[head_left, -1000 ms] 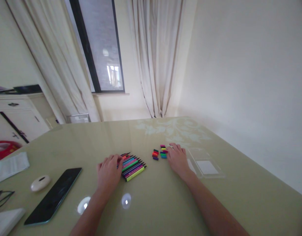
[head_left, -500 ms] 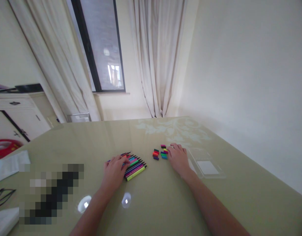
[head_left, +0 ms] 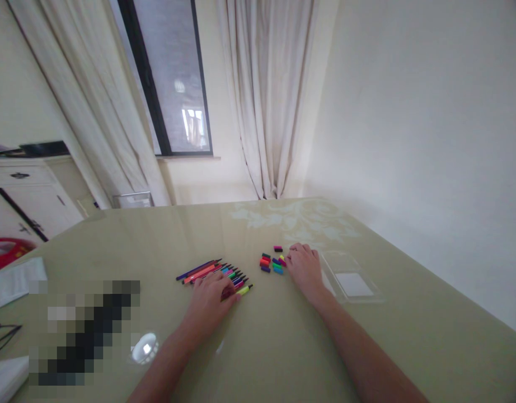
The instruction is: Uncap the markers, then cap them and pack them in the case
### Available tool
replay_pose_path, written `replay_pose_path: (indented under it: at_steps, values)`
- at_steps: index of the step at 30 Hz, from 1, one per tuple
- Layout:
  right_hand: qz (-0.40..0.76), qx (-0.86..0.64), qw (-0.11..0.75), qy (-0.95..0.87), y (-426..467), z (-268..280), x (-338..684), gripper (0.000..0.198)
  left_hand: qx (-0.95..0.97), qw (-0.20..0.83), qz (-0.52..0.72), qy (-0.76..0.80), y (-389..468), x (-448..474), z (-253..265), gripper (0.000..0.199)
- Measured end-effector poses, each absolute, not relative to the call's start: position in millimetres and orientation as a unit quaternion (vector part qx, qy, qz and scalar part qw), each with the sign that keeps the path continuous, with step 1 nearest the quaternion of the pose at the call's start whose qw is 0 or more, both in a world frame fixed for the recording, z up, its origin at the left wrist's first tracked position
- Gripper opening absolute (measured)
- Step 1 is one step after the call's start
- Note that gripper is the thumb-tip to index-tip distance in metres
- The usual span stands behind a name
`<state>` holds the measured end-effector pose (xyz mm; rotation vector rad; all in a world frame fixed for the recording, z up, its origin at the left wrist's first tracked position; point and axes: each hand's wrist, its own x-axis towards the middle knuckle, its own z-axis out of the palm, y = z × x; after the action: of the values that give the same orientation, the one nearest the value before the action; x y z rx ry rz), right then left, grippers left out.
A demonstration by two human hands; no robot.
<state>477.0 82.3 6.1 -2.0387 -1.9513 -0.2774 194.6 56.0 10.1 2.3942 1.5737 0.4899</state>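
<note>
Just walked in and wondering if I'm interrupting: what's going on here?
Someone is handling pens at a table. Their left hand is over the row, thumb by the yellow pen. The right hand is beside the loose caps; whether it holds one is unclear. A clear case lies just right of it.

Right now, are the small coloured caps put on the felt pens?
No, the caps lie on the table apart from the felt pens, whose visible dark tips are uncovered.
</note>
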Motion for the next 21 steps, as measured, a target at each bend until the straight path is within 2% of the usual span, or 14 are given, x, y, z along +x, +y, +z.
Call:
replay_pose_path:
  at_steps: [7,10,14,17,21]
  values:
    - [-0.069,-0.704,0.181,-0.684,82.6,10.1,476.1,0.015,0.831,0.116,0.169,0.517,50.6,198.1,8.1,0.017]
    - [0.004,-0.666,0.283,-0.69,82.7,15.8,475.0,0.011,0.822,0.14,0.212,0.51,52.0,199.9,8.9,0.022]
    - [0.149,-0.554,0.433,-0.696,76.2,23.1,469.4,0.016,0.774,0.238,0.305,0.501,55.0,201.2,12.6,0.029]
    - [0.18,-0.513,0.476,-0.691,67.7,29.0,463.6,0.022,0.745,0.277,0.366,0.485,55.6,200.7,14.7,0.029]
    - [0.19,-0.484,0.487,-0.702,61.0,34.6,458.3,0.023,0.751,0.245,0.402,0.464,55.0,199.8,15.2,0.031]
